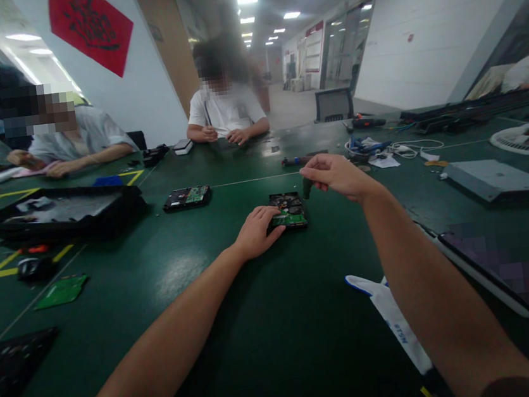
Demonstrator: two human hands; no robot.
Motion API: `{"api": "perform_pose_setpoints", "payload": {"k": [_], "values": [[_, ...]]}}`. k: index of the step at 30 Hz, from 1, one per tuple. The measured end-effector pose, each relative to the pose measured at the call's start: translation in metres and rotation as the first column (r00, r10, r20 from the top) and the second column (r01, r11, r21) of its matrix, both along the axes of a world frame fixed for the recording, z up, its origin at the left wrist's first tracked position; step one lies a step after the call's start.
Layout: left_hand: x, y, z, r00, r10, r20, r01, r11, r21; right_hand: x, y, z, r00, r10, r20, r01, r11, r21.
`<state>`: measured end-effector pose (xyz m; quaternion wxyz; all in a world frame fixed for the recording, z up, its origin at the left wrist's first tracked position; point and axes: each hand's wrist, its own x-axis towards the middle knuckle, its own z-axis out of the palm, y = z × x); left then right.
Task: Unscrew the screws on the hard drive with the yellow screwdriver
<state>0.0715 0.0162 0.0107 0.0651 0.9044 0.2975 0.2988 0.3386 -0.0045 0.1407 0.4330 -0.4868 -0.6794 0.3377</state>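
Note:
A hard drive (291,216) lies on the green table with its green circuit board facing up. My left hand (259,231) grips it from the left, fingers over its top edge and thumb at the near corner. Just above and right of the drive, my right hand (333,176) pinches a short dark green piece (307,187) that hangs down from the fingertips; its exact kind is unclear. Farther left rests a second hard drive (188,197), also board side up. Below my right forearm lies a white glove (395,317) with blue trim, partly covered.
To the left are a black tray (124,205), a green circuit board (62,291) and a dark panel (12,374). On the right stand a grey metal box (501,178), cables (411,146) and a power screwdriver (303,159). Across the table sits a person (230,110) in white.

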Motion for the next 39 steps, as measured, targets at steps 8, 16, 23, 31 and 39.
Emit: {"api": "perform_pose_setpoints", "payload": {"k": [8,16,23,31,39], "values": [[-0.0009,0.0,0.0011,1.0,-0.007,-0.019,0.007,1.0,0.007,0.0029,0.0013,-0.0002,0.999,-0.045,0.022,0.045,0.999,0.022],[0.0008,-0.001,-0.0002,0.996,0.025,-0.085,-0.023,0.999,0.029,0.0027,0.003,-0.0021,0.999,0.05,0.001,-0.05,0.998,0.034],[0.0016,-0.0069,0.0056,0.986,0.046,-0.16,-0.035,0.997,0.067,0.0035,0.0024,-0.0009,0.999,0.048,-0.019,-0.048,0.999,0.001],[0.0027,-0.0073,0.0069,0.983,0.044,-0.176,-0.028,0.995,0.093,0.0038,0.0041,-0.0015,0.999,0.041,0.021,-0.042,0.999,0.02],[0.0033,-0.0068,0.0075,0.983,0.034,-0.178,-0.017,0.996,0.093,0.0033,0.0033,-0.0014,1.0,-0.006,0.026,0.005,1.0,0.028]]}}
